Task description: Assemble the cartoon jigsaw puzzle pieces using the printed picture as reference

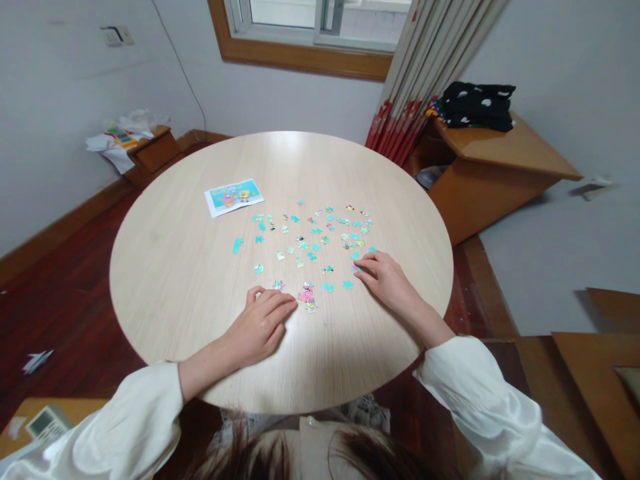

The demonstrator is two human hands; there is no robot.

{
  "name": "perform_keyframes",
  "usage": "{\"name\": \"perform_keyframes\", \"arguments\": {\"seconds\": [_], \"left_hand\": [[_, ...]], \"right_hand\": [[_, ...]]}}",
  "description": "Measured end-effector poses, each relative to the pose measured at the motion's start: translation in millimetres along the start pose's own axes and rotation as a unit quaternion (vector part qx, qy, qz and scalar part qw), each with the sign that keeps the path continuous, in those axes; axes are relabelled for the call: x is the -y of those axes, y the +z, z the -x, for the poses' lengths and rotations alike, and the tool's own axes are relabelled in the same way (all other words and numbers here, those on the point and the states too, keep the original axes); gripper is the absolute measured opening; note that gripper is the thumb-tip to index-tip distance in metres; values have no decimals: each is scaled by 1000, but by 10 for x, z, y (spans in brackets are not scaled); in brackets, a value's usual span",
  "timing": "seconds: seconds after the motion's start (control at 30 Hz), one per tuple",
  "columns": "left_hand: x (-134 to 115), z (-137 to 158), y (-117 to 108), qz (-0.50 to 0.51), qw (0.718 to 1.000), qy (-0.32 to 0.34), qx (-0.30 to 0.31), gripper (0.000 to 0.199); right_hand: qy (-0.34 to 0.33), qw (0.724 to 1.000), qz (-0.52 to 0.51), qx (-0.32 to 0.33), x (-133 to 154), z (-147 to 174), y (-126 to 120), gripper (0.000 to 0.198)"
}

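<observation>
Several joined jigsaw puzzle pieces [306,297], mostly pink, lie near the front middle of the table. My left hand [265,321] rests palm down just left of them, fingers stretched out, fingertips at their left edge. It grips nothing that I can see. A teal and white puzzle piece [278,285] lies partly behind its fingers. My right hand [384,279] pinches a small pink and teal puzzle piece [356,267] at the table surface, to the right of the joined ones. Loose teal puzzle pieces [348,285] are scattered in front of and between both hands.
The round light wood table [165,267] carries a printed reference picture [234,197] at the back left. A wooden cabinet [500,157] with folded black cloth [479,105] stands to the right, by the curtain [420,67]. A remote control [47,424] lies at lower left.
</observation>
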State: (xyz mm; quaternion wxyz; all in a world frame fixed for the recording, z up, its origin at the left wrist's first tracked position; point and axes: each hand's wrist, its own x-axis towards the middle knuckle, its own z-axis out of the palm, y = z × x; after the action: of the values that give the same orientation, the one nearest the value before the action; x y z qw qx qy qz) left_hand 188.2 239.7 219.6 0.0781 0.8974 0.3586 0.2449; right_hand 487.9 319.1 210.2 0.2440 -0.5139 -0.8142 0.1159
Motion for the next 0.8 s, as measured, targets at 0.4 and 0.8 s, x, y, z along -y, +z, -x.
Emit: {"name": "perform_keyframes", "arguments": {"seconds": [0.4, 0.8], "left_hand": [[18, 71, -28, 3, 1000, -26, -1, 39], [311, 116, -165, -99, 988, -83, -84, 16]], "right_hand": [[-20, 999, 32, 9, 37, 22, 29, 18], [-25, 1000, 2, -2, 13, 103, -2, 24]]}}
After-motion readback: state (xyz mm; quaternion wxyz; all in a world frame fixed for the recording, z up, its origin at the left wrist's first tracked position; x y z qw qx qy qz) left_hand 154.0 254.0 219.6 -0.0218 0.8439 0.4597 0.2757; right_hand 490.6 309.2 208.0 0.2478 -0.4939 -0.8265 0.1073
